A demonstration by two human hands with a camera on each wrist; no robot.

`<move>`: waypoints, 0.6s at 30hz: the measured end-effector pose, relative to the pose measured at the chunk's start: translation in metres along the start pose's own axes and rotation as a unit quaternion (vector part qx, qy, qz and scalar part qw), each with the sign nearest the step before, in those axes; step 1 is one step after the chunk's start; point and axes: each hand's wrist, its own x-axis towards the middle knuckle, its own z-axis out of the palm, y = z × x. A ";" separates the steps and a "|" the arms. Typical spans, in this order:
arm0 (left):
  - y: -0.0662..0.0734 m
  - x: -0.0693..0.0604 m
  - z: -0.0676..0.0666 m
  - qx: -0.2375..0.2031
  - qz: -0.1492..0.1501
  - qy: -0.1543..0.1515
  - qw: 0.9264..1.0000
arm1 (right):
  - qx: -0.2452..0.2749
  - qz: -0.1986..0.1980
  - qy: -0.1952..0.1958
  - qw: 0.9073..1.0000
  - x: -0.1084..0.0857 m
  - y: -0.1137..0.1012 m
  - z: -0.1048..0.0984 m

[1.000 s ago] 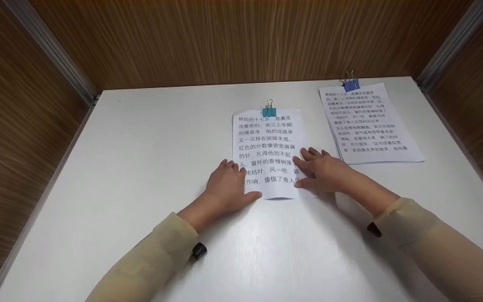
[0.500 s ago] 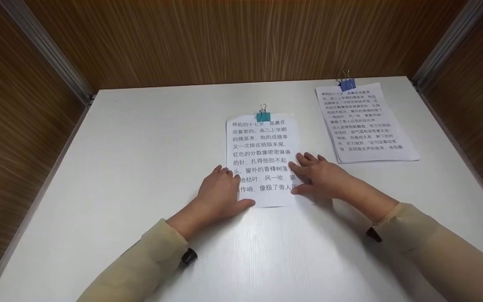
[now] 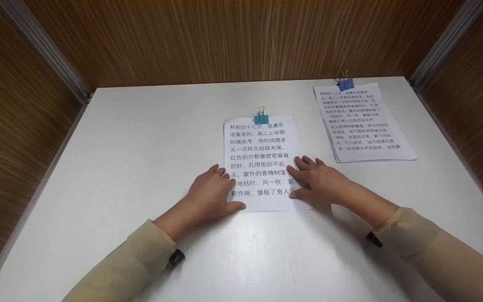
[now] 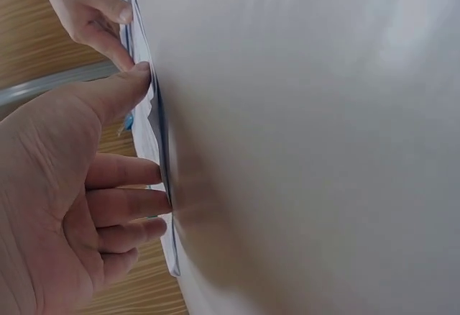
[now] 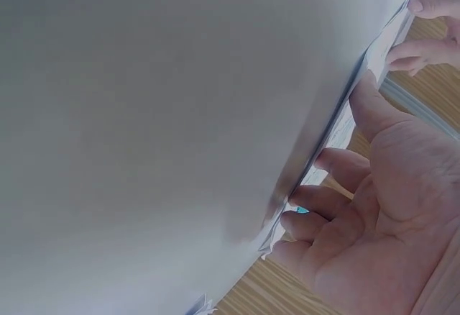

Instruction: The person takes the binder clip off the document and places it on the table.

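Observation:
A stack of printed sheets (image 3: pixel 258 157) lies on the table with a teal binder clip (image 3: pixel 261 119) at its top edge. My left hand (image 3: pixel 210 195) touches the stack's lower left edge, thumb at the bottom corner. On the lower right edge rest the fingertips of my right hand (image 3: pixel 325 182). Both wrist views show the fingers loosely bent, with the tips against the paper's edge: the left hand (image 4: pixel 93 185) and the right hand (image 5: pixel 381 200). Neither hand is curled round the paper.
Another stack of printed sheets (image 3: pixel 363 126), with a blue binder clip (image 3: pixel 346 84), lies at the back right of the white table (image 3: pixel 141 138). Wood-grained panels (image 3: pixel 224 42) stand behind the table and at both sides.
In the head view both stacks appear lower and further left than before. The left hand has shifted left and slightly down, its thumb now closer to the stack's left edge; the right hand stays at the right edge.

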 end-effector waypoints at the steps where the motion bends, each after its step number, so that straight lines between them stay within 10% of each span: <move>1: -0.001 0.000 0.000 0.002 0.004 0.003 1.000 | 0.000 0.000 0.000 1.000 -0.001 0.000 0.000; 18: -0.019 0.003 0.001 -0.061 -0.005 -0.092 0.994 | 0.010 -0.013 0.006 1.000 -0.002 0.000 0.000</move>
